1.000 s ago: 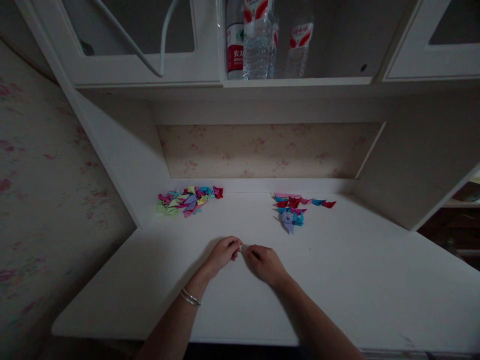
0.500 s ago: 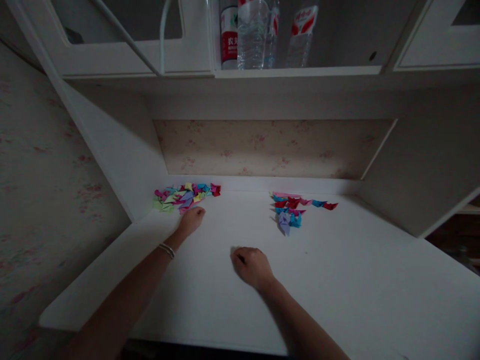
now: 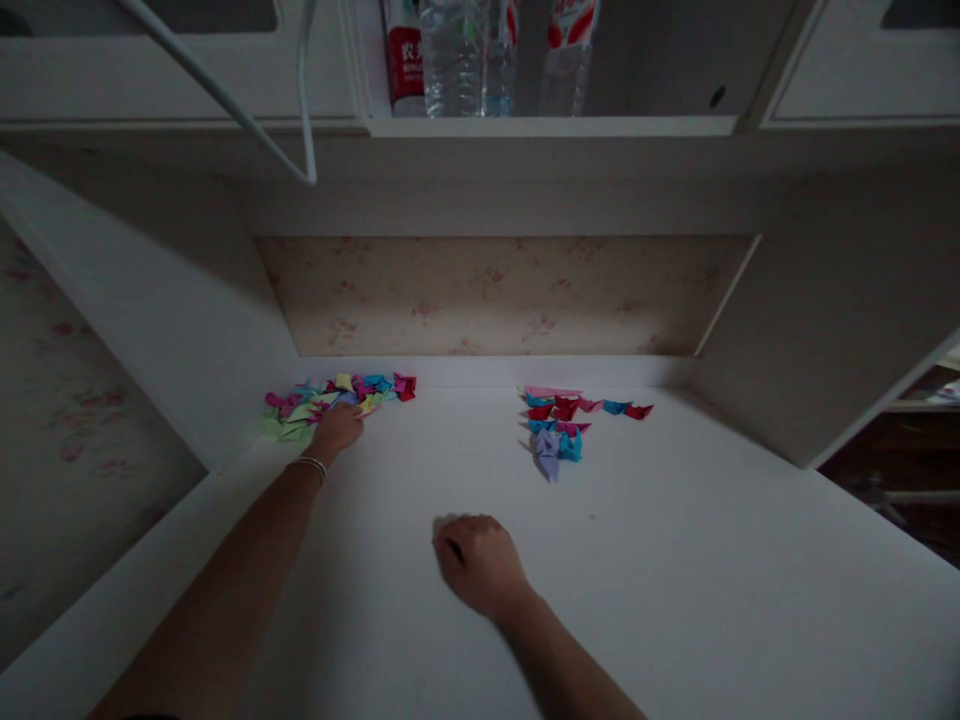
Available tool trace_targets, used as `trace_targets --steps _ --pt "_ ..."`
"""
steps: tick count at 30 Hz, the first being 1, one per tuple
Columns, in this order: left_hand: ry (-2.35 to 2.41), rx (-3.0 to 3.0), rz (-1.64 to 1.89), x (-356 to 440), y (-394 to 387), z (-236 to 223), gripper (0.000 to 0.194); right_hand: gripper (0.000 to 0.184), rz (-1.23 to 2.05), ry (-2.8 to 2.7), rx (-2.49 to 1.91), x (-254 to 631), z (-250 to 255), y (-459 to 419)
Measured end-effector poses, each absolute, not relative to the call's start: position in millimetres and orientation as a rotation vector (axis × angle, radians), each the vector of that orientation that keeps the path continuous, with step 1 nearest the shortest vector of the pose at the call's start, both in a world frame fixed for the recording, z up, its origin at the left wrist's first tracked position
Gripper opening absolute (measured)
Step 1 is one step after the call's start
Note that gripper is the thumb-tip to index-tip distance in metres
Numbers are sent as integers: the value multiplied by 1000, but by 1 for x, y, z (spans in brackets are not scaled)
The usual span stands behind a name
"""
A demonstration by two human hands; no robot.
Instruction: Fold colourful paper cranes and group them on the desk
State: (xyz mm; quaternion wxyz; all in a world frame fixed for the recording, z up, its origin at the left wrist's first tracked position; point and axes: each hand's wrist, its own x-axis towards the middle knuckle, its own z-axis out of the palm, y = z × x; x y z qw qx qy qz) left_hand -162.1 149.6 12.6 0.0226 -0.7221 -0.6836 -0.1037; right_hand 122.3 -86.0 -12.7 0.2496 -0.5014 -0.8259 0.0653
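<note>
A pile of folded paper pieces (image 3: 300,412) in many colours, looking like origami, lies at the back left of the white tabletop. My left hand (image 3: 337,430), with bracelets at the wrist, reaches onto the pile's front edge and touches it. Its fingertips are hidden among the papers, so any grip there is unclear. Loosely curled into a fist, my right hand (image 3: 484,568) rests on the tabletop near the middle, and nothing shows in it. Behind it to the right sit rows of similar folded papers, with a lilac piece (image 3: 548,454) and a blue piece (image 3: 571,445) in front.
White side panels (image 3: 817,320) and a floral back wall (image 3: 480,295) enclose the tabletop (image 3: 675,560). Overhead, a shelf (image 3: 555,126) holds several plastic bottles (image 3: 454,60). A pale cable (image 3: 225,95) hangs down at the upper left.
My left hand has moved from beside the pile onto its front edge. My right hand is still a fist on the tabletop. The camera view has shifted.
</note>
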Motion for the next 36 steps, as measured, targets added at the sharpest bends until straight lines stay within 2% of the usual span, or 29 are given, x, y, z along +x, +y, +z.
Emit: trace_targets --steps 13,26,31,36 --pt "-2231 -2172 -356 -164 157 6 45 20 124 -2260 -1361 119 -13 -86" --pt "-2219 -2143 -588 -156 142 11 34 18 168 -2225 -1380 118 -16 -86" --pt "-2126 -2167 -848 -148 129 21 38 21 353 -2152 -1335 122 -13 -83" --pt "-2027 -2349 -1098 -123 87 9 32 22 768 -1726 -1337 129 -20 -69"
